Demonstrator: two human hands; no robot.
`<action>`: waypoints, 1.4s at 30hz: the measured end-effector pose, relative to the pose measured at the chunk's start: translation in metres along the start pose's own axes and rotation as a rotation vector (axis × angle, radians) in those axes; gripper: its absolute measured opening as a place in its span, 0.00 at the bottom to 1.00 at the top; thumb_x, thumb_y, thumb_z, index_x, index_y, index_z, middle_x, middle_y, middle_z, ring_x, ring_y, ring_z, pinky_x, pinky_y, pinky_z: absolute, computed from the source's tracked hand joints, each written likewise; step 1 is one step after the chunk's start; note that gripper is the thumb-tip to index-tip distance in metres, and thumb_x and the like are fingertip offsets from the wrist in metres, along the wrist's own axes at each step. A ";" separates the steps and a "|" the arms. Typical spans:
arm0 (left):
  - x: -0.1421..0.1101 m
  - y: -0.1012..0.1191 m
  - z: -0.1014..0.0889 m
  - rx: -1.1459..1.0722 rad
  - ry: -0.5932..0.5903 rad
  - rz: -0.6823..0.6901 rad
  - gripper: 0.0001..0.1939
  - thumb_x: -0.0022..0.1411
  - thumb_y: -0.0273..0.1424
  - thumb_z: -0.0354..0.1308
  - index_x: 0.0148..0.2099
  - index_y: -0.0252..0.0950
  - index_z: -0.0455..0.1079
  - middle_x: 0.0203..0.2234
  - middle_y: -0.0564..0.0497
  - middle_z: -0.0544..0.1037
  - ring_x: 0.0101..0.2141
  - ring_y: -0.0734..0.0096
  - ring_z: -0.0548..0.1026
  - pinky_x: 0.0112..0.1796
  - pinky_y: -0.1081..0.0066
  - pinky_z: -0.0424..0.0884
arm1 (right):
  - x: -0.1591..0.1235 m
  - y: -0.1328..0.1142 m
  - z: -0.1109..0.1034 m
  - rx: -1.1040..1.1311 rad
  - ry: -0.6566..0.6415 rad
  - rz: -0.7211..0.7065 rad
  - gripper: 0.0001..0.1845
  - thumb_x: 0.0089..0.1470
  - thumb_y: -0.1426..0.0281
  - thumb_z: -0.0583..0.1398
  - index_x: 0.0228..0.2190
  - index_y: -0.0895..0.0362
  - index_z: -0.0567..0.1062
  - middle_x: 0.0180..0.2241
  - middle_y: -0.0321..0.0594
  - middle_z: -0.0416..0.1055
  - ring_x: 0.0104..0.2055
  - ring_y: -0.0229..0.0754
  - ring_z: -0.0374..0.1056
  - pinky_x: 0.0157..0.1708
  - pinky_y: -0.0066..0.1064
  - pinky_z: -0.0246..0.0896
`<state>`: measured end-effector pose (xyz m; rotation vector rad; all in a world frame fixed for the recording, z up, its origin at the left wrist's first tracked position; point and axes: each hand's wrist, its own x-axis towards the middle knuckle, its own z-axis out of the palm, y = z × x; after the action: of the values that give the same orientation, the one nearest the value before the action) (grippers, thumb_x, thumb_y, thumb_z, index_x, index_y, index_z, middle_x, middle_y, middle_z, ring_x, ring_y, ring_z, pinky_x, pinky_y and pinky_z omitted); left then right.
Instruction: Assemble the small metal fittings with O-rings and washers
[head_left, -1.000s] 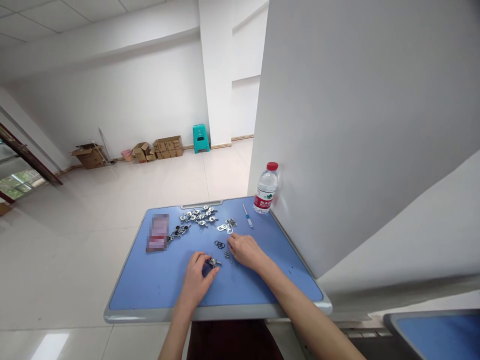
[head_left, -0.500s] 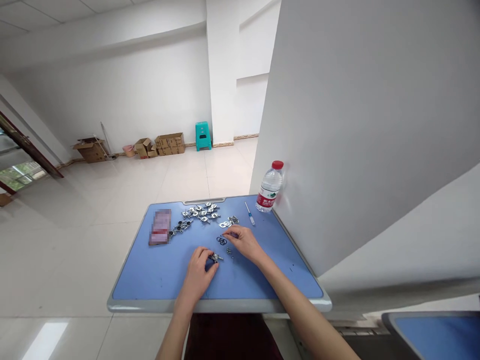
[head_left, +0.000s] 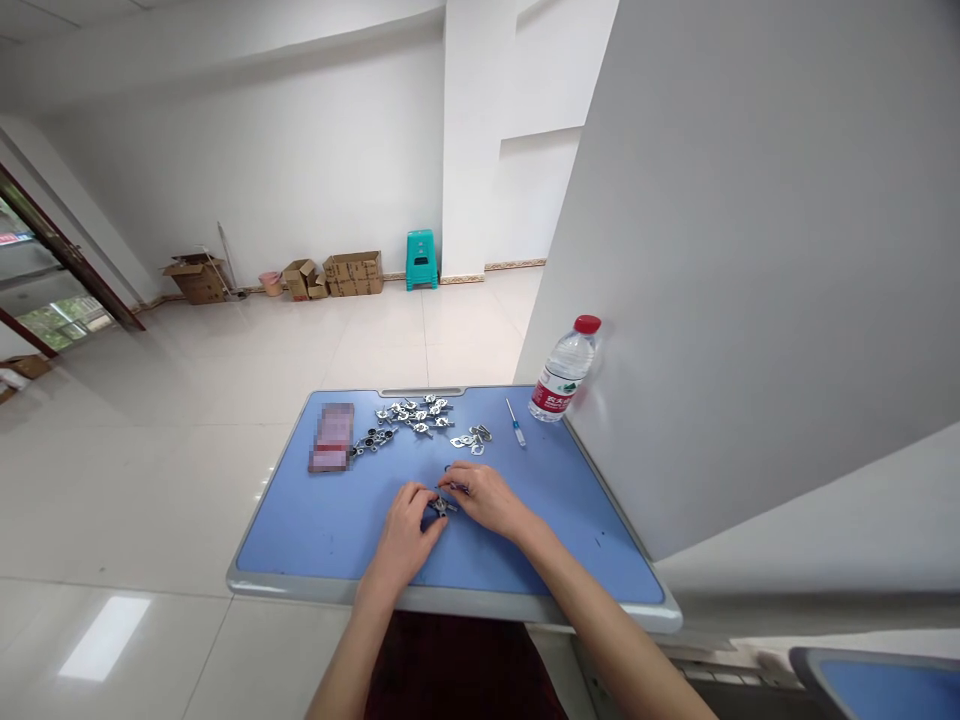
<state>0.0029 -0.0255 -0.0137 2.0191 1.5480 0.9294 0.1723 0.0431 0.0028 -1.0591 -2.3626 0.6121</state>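
Gripping a small metal fitting (head_left: 442, 506) between left hand (head_left: 405, 535) and right hand (head_left: 484, 498) over a blue tabletop (head_left: 300, 530)

Water bottle (head_left: 562, 370), clear plastic, red cap: one red wrap label (head_left: 553, 397) carrying white Chinese characters, too small and angled to transcribe with certainty. Flat printed packet (head_left: 333, 437) on the blue tabletop: red and white markings, pixelated and unreadable. Cardboard cartons (head_left: 352, 273) along the far wall: dark printing on the sides, too distant to read, as is the small red sign (head_left: 9, 238) beyond the glass door at far left.
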 end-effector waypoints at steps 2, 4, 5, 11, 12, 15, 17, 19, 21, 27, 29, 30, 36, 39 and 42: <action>0.000 0.000 0.000 -0.003 -0.008 -0.004 0.09 0.60 0.24 0.56 0.43 0.39 0.69 0.40 0.49 0.71 0.44 0.61 0.71 0.46 0.61 0.70 | -0.001 0.000 0.000 -0.016 0.000 -0.009 0.12 0.57 0.79 0.57 0.35 0.56 0.79 0.34 0.40 0.75 0.32 0.38 0.69 0.31 0.26 0.58; -0.001 0.000 -0.001 -0.006 -0.014 -0.009 0.09 0.60 0.24 0.56 0.43 0.39 0.68 0.40 0.49 0.71 0.43 0.62 0.71 0.46 0.61 0.70 | -0.003 0.001 0.000 -0.027 -0.003 -0.020 0.12 0.56 0.80 0.57 0.36 0.56 0.78 0.34 0.40 0.76 0.32 0.38 0.70 0.31 0.26 0.58; -0.001 0.000 -0.001 -0.010 -0.014 -0.013 0.09 0.60 0.24 0.56 0.43 0.39 0.68 0.40 0.49 0.71 0.43 0.62 0.71 0.46 0.61 0.70 | -0.004 0.002 0.000 -0.031 -0.005 -0.029 0.12 0.56 0.80 0.57 0.37 0.56 0.78 0.34 0.40 0.76 0.32 0.38 0.70 0.32 0.26 0.58; 0.000 -0.001 0.000 -0.040 -0.015 -0.047 0.10 0.59 0.25 0.57 0.44 0.39 0.68 0.41 0.48 0.71 0.42 0.63 0.73 0.45 0.61 0.71 | -0.006 0.005 0.001 -0.047 -0.005 -0.050 0.14 0.54 0.82 0.55 0.37 0.55 0.76 0.34 0.39 0.75 0.33 0.38 0.70 0.33 0.26 0.57; 0.000 -0.002 0.001 -0.043 -0.017 -0.052 0.10 0.59 0.25 0.57 0.44 0.39 0.68 0.42 0.48 0.70 0.41 0.63 0.72 0.44 0.61 0.71 | -0.006 0.005 0.001 -0.049 -0.006 -0.047 0.15 0.54 0.83 0.55 0.36 0.55 0.76 0.34 0.39 0.75 0.33 0.38 0.70 0.33 0.26 0.57; 0.000 -0.003 0.002 -0.046 -0.005 -0.064 0.12 0.58 0.25 0.57 0.45 0.39 0.67 0.41 0.49 0.70 0.40 0.64 0.72 0.44 0.62 0.71 | -0.006 0.005 0.001 -0.049 -0.017 -0.044 0.15 0.52 0.84 0.55 0.36 0.55 0.76 0.34 0.38 0.75 0.33 0.38 0.70 0.32 0.26 0.57; -0.001 -0.004 0.002 -0.040 0.009 -0.065 0.14 0.58 0.25 0.57 0.48 0.40 0.66 0.40 0.50 0.71 0.40 0.65 0.72 0.44 0.62 0.71 | -0.007 0.005 0.001 -0.051 -0.021 -0.047 0.16 0.52 0.84 0.56 0.36 0.55 0.76 0.34 0.38 0.76 0.33 0.38 0.70 0.32 0.26 0.56; -0.001 -0.005 0.002 -0.034 0.008 -0.056 0.19 0.58 0.24 0.57 0.52 0.41 0.65 0.41 0.50 0.71 0.41 0.64 0.72 0.45 0.61 0.71 | -0.008 0.005 0.001 -0.057 -0.025 -0.054 0.15 0.52 0.83 0.56 0.36 0.55 0.76 0.35 0.38 0.76 0.33 0.39 0.70 0.32 0.26 0.56; -0.001 -0.005 0.002 -0.032 -0.006 -0.043 0.22 0.59 0.24 0.57 0.55 0.42 0.64 0.42 0.49 0.71 0.42 0.63 0.72 0.46 0.61 0.70 | -0.008 0.005 0.002 -0.062 -0.032 -0.057 0.14 0.52 0.83 0.56 0.37 0.55 0.76 0.35 0.39 0.76 0.33 0.39 0.71 0.32 0.26 0.57; 0.000 -0.004 0.001 -0.027 -0.016 -0.052 0.24 0.59 0.24 0.57 0.57 0.41 0.63 0.43 0.48 0.71 0.42 0.63 0.72 0.47 0.60 0.70 | -0.004 0.001 0.004 -0.085 -0.025 0.032 0.13 0.54 0.82 0.56 0.35 0.57 0.77 0.33 0.40 0.77 0.33 0.41 0.71 0.32 0.28 0.57; 0.000 -0.004 0.001 -0.027 -0.018 -0.054 0.23 0.59 0.24 0.57 0.56 0.40 0.64 0.43 0.48 0.71 0.41 0.64 0.72 0.46 0.60 0.70 | -0.003 0.000 0.005 -0.081 -0.027 0.040 0.13 0.54 0.82 0.56 0.35 0.57 0.77 0.33 0.40 0.77 0.33 0.40 0.71 0.31 0.27 0.57; 0.000 -0.004 0.001 -0.026 -0.020 -0.052 0.22 0.59 0.24 0.57 0.55 0.40 0.64 0.44 0.48 0.71 0.42 0.64 0.72 0.47 0.60 0.70 | -0.003 0.000 0.005 -0.075 -0.032 0.033 0.13 0.53 0.82 0.56 0.35 0.56 0.77 0.33 0.40 0.77 0.33 0.40 0.71 0.31 0.27 0.57; 0.000 -0.004 0.001 -0.016 -0.015 -0.031 0.15 0.59 0.24 0.56 0.49 0.39 0.67 0.43 0.48 0.71 0.41 0.63 0.72 0.46 0.60 0.71 | -0.009 -0.001 0.001 -0.062 -0.045 -0.060 0.13 0.53 0.82 0.57 0.33 0.55 0.78 0.33 0.38 0.76 0.30 0.38 0.70 0.30 0.27 0.57; 0.000 -0.002 0.000 -0.017 -0.012 -0.029 0.13 0.60 0.25 0.56 0.47 0.39 0.68 0.43 0.48 0.70 0.43 0.62 0.72 0.46 0.60 0.71 | -0.014 -0.003 -0.004 -0.037 -0.051 -0.114 0.11 0.54 0.79 0.58 0.34 0.54 0.78 0.35 0.38 0.76 0.29 0.38 0.70 0.31 0.28 0.59; 0.000 0.000 -0.001 -0.014 -0.015 -0.015 0.10 0.60 0.26 0.57 0.46 0.39 0.68 0.42 0.48 0.70 0.44 0.62 0.72 0.46 0.61 0.71 | -0.017 -0.004 -0.009 0.031 -0.028 -0.130 0.06 0.56 0.74 0.60 0.35 0.54 0.78 0.37 0.39 0.76 0.29 0.38 0.69 0.31 0.29 0.61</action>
<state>0.0020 -0.0257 -0.0135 1.9974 1.5420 0.9151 0.1854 0.0290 0.0084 -0.8808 -2.4158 0.6172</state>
